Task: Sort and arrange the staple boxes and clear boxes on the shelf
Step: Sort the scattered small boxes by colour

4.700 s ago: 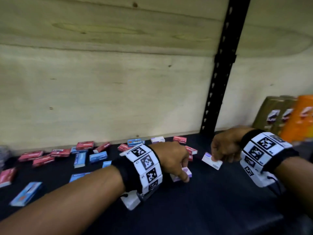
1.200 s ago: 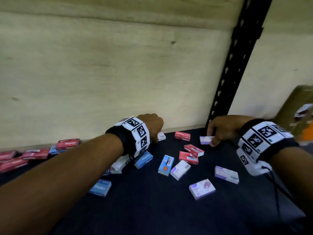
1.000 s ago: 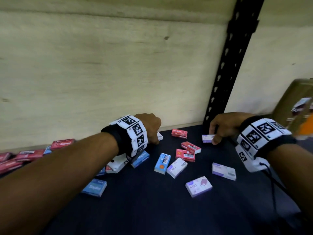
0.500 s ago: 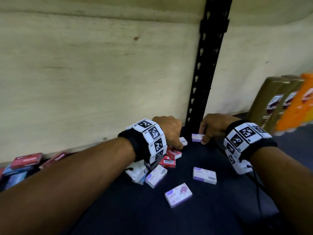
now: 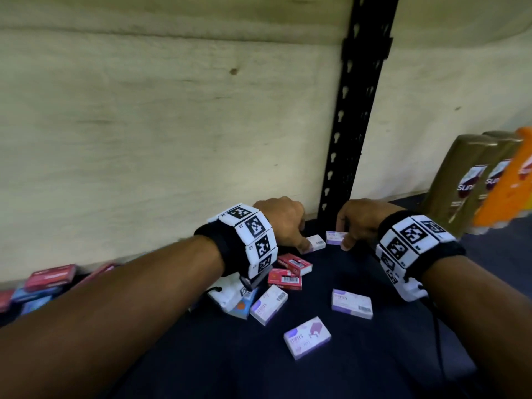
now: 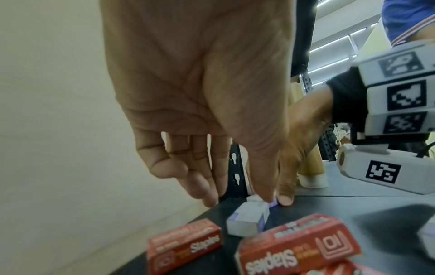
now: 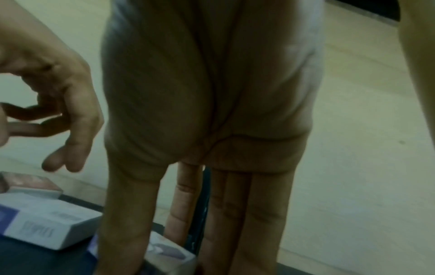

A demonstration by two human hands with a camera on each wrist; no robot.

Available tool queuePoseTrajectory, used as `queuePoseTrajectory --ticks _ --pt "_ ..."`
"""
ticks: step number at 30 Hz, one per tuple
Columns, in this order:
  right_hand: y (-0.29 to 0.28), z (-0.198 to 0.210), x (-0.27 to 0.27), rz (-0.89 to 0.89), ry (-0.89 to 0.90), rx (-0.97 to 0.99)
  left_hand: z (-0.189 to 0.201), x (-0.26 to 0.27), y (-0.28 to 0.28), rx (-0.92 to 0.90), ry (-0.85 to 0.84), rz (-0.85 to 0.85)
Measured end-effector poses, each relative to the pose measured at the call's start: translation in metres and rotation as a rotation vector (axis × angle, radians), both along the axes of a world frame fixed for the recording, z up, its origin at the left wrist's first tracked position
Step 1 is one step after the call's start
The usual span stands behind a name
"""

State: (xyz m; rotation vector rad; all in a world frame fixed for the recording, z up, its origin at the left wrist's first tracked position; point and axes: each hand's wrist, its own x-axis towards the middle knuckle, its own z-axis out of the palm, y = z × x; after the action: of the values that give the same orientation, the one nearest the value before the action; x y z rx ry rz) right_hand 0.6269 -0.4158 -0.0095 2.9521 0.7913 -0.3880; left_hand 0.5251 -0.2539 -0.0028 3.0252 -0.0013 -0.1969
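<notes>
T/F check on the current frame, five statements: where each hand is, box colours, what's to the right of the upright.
1. Both hands work at the back of the shelf near the black upright. True.
2. The right hand touches a red staple box. False: it is on a white-and-purple box.
3. Two red staple boxes lie just in front of the left hand. True.
4. The three white-and-purple boxes nearest the camera are stacked. False: they lie apart, flat on the dark shelf.
5. Gold bottles stand right of the upright. True.
</notes>
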Motion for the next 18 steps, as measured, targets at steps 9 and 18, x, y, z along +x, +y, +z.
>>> queuePoseTrajectory --ticks 9,18 --pt "0.0 0.025 -0.049 0.123 -0.105 0.068 0.04 -0.092 0.04 0.051 0.083 0.029" --pt "0.039 0.043 -0.158 0.43 -0.009 0.105 0.058 -0.233 0.064 0.093 0.119 0.154"
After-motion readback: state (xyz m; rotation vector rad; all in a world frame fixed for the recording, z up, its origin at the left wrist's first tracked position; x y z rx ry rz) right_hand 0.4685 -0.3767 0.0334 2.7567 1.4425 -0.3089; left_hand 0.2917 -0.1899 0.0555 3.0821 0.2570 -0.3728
